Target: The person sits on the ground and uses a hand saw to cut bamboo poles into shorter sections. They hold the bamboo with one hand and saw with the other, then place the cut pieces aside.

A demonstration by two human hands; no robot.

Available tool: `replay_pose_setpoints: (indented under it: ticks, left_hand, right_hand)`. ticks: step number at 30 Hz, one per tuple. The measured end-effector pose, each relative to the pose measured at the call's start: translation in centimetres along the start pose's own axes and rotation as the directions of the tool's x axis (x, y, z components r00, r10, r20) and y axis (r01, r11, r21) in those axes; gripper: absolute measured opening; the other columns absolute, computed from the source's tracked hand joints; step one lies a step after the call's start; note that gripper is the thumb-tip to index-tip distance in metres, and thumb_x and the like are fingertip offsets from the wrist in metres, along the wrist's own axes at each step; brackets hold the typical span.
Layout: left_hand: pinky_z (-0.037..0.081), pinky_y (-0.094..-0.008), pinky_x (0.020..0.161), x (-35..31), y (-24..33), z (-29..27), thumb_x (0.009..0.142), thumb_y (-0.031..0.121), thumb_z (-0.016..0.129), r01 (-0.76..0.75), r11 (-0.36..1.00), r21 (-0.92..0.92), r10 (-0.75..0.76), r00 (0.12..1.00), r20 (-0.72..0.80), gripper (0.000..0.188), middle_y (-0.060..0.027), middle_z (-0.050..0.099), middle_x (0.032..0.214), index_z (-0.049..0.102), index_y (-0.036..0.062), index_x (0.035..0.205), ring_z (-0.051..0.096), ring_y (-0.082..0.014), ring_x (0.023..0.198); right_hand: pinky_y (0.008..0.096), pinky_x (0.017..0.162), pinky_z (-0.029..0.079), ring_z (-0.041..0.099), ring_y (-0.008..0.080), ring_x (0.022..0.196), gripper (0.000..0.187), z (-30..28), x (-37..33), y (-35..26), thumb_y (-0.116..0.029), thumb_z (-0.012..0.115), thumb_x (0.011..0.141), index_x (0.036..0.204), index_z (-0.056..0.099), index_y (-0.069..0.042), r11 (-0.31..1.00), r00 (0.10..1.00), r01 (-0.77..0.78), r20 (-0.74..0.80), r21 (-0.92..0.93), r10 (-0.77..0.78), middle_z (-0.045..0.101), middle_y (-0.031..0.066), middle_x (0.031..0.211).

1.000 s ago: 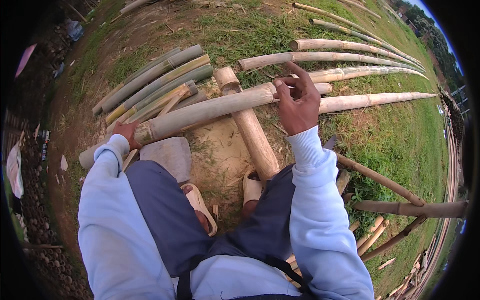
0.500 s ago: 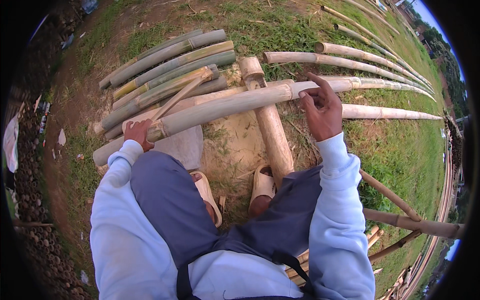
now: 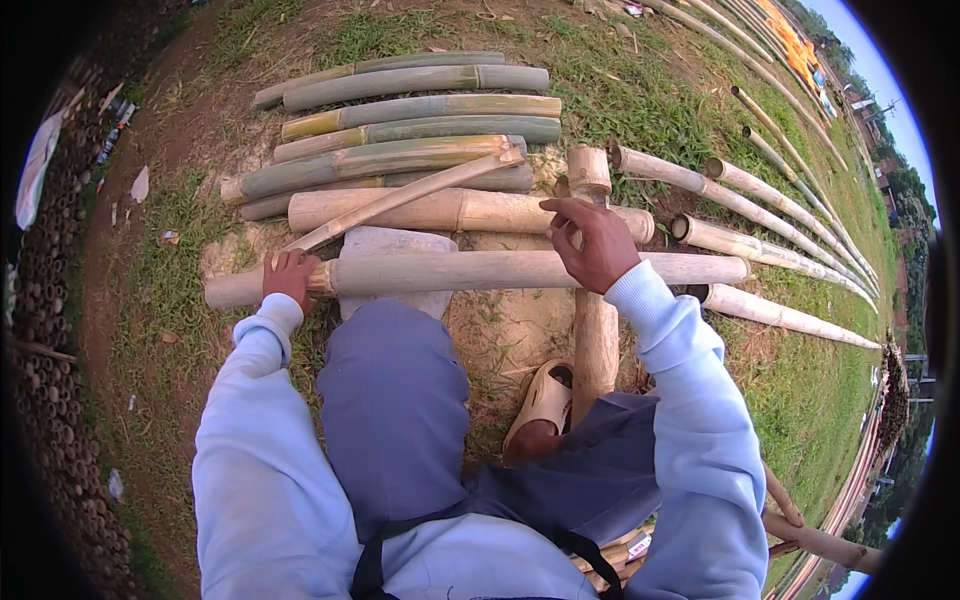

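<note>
A thick pale grey-green bamboo pole (image 3: 450,271) lies nearly level across in front of my knees. Near its left end, my left hand (image 3: 290,278) is closed over it at a darker ring. A split bamboo strip (image 3: 400,203) slants from beside that hand to the bamboo pieces behind. My right hand (image 3: 603,247) is over the right part of the pole, fingers bent and apart, with nothing visible in them. Under the pole, a notched bamboo post (image 3: 596,345) runs toward my foot, and a pale flat slab (image 3: 398,243) rests farther left.
Several cut bamboo lengths (image 3: 420,106) lie side by side beyond the pole, with a thicker pale bamboo piece (image 3: 400,210) nearest. Long bamboo poles (image 3: 765,240) stretch away on the right. Stacked bamboo (image 3: 70,440) lines the left edge. Grass, bare soil and sawdust cover the ground.
The bamboo pole now lies more level, its right end lower and visible. My right hand has come lower and left over it. The view has shifted, and my knee now hides my left foot.
</note>
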State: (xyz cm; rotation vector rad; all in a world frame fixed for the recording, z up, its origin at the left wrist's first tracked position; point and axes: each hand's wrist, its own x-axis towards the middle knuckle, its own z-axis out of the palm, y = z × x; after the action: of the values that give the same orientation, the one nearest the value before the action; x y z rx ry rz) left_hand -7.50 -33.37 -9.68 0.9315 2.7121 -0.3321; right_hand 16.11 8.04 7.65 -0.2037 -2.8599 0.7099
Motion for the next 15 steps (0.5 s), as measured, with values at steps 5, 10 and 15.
replay_pose_setpoints:
  ticks: [5,10,15]
  left_hand:
    - [0.024,-0.0534,0.121,-2.2,-0.2,2.7,0.063,0.026,0.089,-0.070,0.988,-0.137,0.036,0.972,-0.234,0.082,-0.0069,0.057,0.134,0.055,0.0187,0.137,0.050,-0.0251,0.133]
    - [0.033,-0.0478,0.117,-2.4,-1.2,4.1,0.062,0.024,0.087,-0.194,0.970,-0.150,0.143,0.944,-0.297,0.079,-0.0084,0.058,0.128,0.056,0.0142,0.134,0.053,-0.0265,0.127]
    - [0.037,-0.0473,0.114,-0.4,-1.2,2.1,0.059,0.022,0.089,-0.188,0.967,-0.169,0.108,0.911,-0.398,0.080,-0.0084,0.058,0.126,0.057,0.0128,0.131,0.054,-0.0306,0.125]
  right_hand:
    - [0.0438,0.091,0.054,0.067,0.0320,0.106,0.043,7.9,9.0,-0.1,-0.014,0.068,0.090,0.132,0.061,-0.009,0.988,0.997,0.071,0.042,-0.134,-0.066,0.067,0.0129,0.118]
    - [0.0476,0.117,0.037,0.047,0.0304,0.142,0.061,13.0,13.7,-0.3,-0.022,0.070,0.090,0.146,0.049,-0.013,0.899,0.988,0.144,0.105,-0.414,-0.110,0.053,0.0110,0.148]
    - [0.0593,0.124,0.022,0.048,0.0289,0.141,0.063,15.0,15.3,1.1,-0.042,0.070,0.093,0.149,0.049,-0.021,0.828,0.947,0.105,0.310,-0.550,0.086,0.056,0.0073,0.147]
